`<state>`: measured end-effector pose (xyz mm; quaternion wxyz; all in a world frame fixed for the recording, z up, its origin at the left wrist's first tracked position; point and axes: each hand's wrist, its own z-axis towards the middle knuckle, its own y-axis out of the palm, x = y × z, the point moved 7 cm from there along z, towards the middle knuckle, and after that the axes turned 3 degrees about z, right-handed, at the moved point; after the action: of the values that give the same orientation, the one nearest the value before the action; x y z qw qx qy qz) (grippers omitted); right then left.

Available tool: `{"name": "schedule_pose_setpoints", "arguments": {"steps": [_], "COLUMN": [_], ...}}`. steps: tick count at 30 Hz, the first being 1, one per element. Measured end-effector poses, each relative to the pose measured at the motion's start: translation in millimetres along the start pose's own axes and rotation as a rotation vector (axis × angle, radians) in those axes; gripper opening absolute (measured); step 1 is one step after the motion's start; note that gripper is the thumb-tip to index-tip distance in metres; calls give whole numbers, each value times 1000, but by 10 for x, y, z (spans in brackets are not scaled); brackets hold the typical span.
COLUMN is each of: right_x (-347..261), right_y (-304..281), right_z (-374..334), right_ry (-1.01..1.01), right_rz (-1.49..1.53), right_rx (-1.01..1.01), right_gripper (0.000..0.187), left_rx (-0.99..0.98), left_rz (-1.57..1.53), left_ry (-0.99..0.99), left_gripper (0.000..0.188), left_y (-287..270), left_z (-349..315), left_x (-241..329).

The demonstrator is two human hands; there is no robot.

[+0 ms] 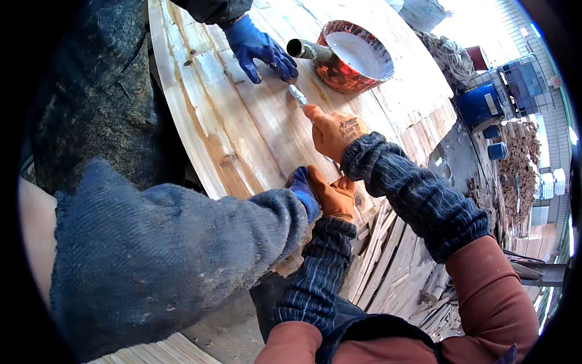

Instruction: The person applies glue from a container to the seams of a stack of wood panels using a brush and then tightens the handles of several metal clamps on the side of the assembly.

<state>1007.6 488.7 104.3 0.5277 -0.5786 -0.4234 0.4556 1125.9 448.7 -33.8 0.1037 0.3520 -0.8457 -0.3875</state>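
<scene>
My right hand, in an orange glove, is closed around a small brush whose white-coated tip rests close to the wooden boards. My left hand, also orange-gloved, grips the near edge of the boards; its fingertips are partly hidden. Right against it is a co-worker's blue-gloved hand, reaching in from the left in a grey sleeve. Another blue-gloved hand lies with spread fingers on the far part of the boards. Beside it sits a red pan with a tube handle, containing white liquid.
Wood strips lie below the panel's near edge. At the right stand blue containers and a stack of wood. A dark, stained surface fills the upper left. The co-worker's grey sleeve crosses the lower left.
</scene>
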Motion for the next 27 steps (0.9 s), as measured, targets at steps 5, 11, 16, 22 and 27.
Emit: {"name": "schedule_pose_setpoints", "arguments": {"steps": [5, 11, 16, 22, 27], "right_x": [-95, 10, 0, 149, 108], "right_y": [116, -109, -199, -175, -419], "right_z": [-1130, -1699, -1462, -1940, -1811], "right_ry": [-56, 25, -79, 48, 37], "right_rz": [160, 224, 270, 269, 404], "right_rx": [-46, -151, 79, -107, 74], "right_gripper": [42, 46, 47, 50, 45], "left_rx": [-373, -209, -207, -207, -331], "left_rz": [-43, 68, 45, 63, -169], "left_ry": [-165, 41, -42, 38, -103], "left_gripper": [76, 92, 105, 111, 92], "left_y": [-81, -56, -89, -118, -117], "left_z": [260, 211, 230, 265, 279], "left_x": [-1, 94, -7, 45, 11]}}
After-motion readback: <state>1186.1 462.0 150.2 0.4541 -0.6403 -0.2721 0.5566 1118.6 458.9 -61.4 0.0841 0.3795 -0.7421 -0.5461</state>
